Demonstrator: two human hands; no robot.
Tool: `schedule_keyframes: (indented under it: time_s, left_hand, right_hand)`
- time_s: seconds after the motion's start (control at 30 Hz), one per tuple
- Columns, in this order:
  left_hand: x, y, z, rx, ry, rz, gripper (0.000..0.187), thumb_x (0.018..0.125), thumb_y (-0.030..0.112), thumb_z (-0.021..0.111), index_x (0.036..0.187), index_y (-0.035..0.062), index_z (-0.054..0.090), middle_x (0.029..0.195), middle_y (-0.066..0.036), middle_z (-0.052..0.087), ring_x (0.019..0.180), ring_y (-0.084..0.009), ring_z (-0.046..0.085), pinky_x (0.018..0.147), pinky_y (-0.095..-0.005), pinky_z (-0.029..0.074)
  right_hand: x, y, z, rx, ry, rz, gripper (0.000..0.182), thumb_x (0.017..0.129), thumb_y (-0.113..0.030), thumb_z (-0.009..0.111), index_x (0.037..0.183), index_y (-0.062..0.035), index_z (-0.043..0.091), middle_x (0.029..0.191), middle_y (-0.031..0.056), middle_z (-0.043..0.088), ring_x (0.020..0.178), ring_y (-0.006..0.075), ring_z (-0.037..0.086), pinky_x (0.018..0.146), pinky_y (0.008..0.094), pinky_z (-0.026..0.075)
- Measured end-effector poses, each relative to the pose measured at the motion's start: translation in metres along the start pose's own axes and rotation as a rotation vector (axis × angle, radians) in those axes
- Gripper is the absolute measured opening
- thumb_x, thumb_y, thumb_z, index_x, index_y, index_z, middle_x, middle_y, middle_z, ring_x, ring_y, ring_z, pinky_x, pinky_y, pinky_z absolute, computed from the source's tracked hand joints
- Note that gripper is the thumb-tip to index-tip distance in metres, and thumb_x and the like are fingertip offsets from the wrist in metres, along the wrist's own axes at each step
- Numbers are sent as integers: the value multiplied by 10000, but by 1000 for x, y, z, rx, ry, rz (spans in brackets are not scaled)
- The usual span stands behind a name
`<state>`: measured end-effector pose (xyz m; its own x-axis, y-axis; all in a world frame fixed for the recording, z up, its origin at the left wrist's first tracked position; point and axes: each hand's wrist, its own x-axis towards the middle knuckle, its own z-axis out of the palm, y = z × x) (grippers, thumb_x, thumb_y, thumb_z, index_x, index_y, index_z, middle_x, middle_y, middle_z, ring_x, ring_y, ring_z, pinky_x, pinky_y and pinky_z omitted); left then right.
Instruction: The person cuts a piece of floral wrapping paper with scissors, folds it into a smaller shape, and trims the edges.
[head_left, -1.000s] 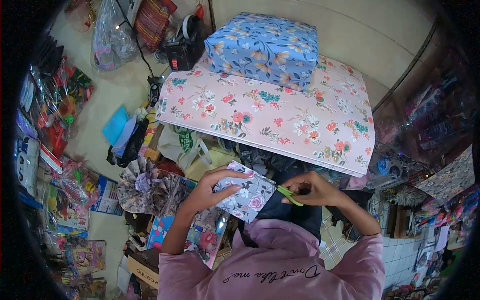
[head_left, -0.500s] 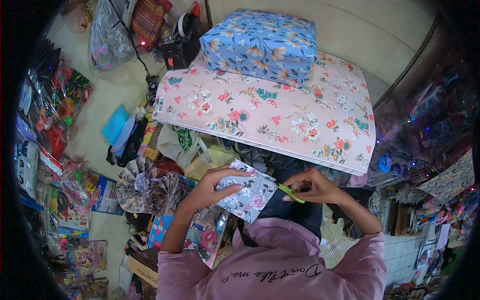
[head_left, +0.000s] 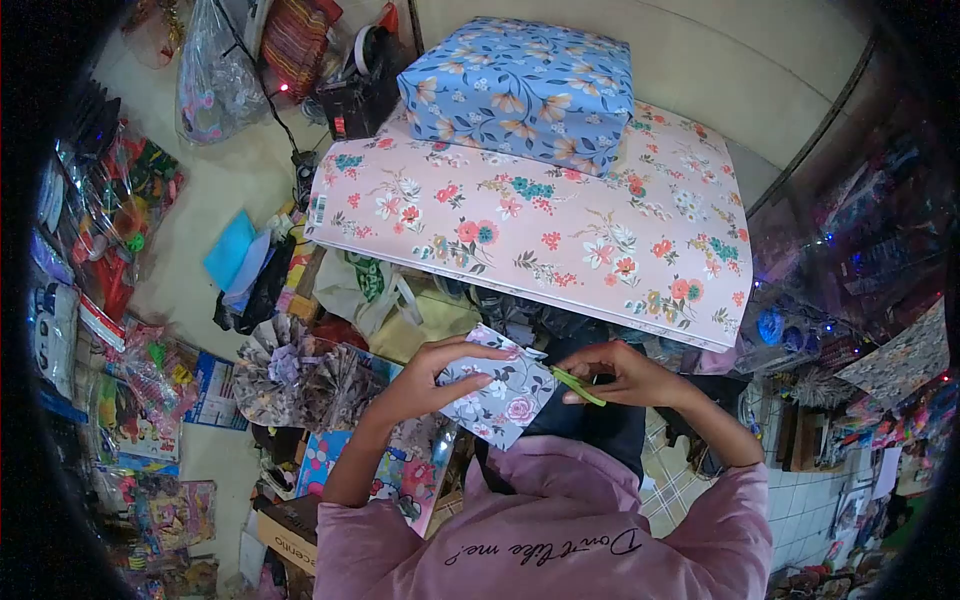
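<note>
My left hand (head_left: 432, 378) grips a folded piece of grey floral wrapping paper (head_left: 518, 402), thumb and fingers lying across its left side. The paper carries pink roses and white flowers and is held over my dark-clothed lap. At its right edge, my right hand (head_left: 620, 372) is closed on light green scissors (head_left: 578, 387). Their green part points toward the paper; the blades are mostly hidden by the paper and my fingers. A narrow pale strip (head_left: 534, 353) curls away at the paper's upper right corner.
Ahead lies a stack of pink floral paper sheets (head_left: 540, 235), bearing a box wrapped in blue floral paper (head_left: 520, 95). A black tape dispenser (head_left: 358, 95) stands beside it. A pleated paper bouquet (head_left: 290, 375) is at my left, and packaged goods (head_left: 110, 230) line the far left.
The floral paper has shifted slightly right and down in my left hand. A pale strip now stands off its upper right corner. My right hand's fingers have spread a little around the scissors.
</note>
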<state>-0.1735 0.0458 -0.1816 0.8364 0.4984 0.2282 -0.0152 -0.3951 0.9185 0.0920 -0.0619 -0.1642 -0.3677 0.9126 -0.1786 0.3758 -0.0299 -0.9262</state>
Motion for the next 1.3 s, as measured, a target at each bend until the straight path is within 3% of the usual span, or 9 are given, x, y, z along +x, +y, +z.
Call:
schedule_keyframes:
  time_s: [0.33,0.53,0.73,0.83,1.03,1.3]
  left_hand:
    - [0,1,0,2,-4,-40,303,833,51,625,1134,16,619,1114,-121,638,1018,-203,599,886,-311,440]
    - [-1,0,1,8,12,-58,300,837,56,626,1133,12,617,1119,-119,637,1031,-204,598,890,-312,441]
    - [0,1,4,-10,-24,-66,298,834,57,631,1129,14,619,1127,-112,637,1041,-206,598,903,-317,438]
    - [-2,-1,5,-24,5,-90,300,830,56,635,1127,15,621,1130,-115,636,1046,-210,596,909,-320,435]
    - [-2,-7,4,-41,32,-66,302,827,59,640,1126,18,623,1132,-118,635,1052,-209,594,912,-320,435]
    - [-2,-6,6,-63,6,-106,314,827,47,634,1139,18,615,1143,-119,631,1060,-206,590,914,-318,434]
  right_hand:
    - [2,12,8,157,24,-35,312,834,-188,688,1088,-16,636,907,48,665,815,74,558,784,273,496]
    - [-1,10,7,164,-4,96,307,833,-195,690,1079,-18,641,829,20,646,750,63,527,694,250,472]
    - [8,24,15,107,64,-145,314,823,-209,702,1068,-21,644,734,-6,618,687,39,488,585,232,417]
    - [7,22,12,120,35,-51,309,823,-199,702,1068,-21,641,738,0,623,676,32,487,569,228,408]
    - [8,18,12,154,49,-4,294,825,-173,697,1070,-20,640,770,13,651,676,30,508,583,227,423]
    - [16,22,15,220,9,-79,273,829,-138,692,1058,0,635,906,51,655,829,55,549,729,252,475]
